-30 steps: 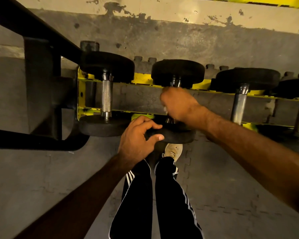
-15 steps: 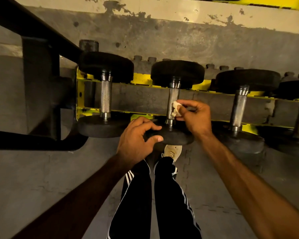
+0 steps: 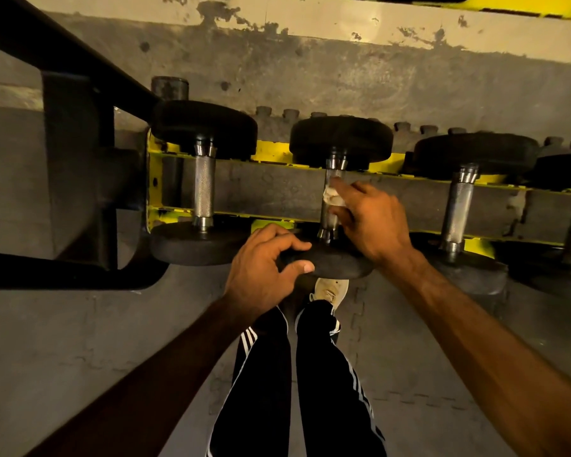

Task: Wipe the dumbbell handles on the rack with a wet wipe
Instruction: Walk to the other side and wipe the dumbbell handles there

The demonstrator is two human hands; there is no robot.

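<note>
Right grip (image 3: 373,222) pinches wipe (image 3: 332,196) against second handle (image 3: 335,175) on rack (image 3: 271,150); left grip (image 3: 264,258) clasps its near head (image 3: 340,263). Best wrap the wipe round, stroke full length, steadying the head against rolling.

Four dumbbells (image 3: 203,189) on one yellow rack (image 3: 271,150); one wipe (image 3: 332,196); two hands, left hand (image 3: 261,268) and right hand (image 3: 376,222); one shoe (image 3: 332,288).
</note>
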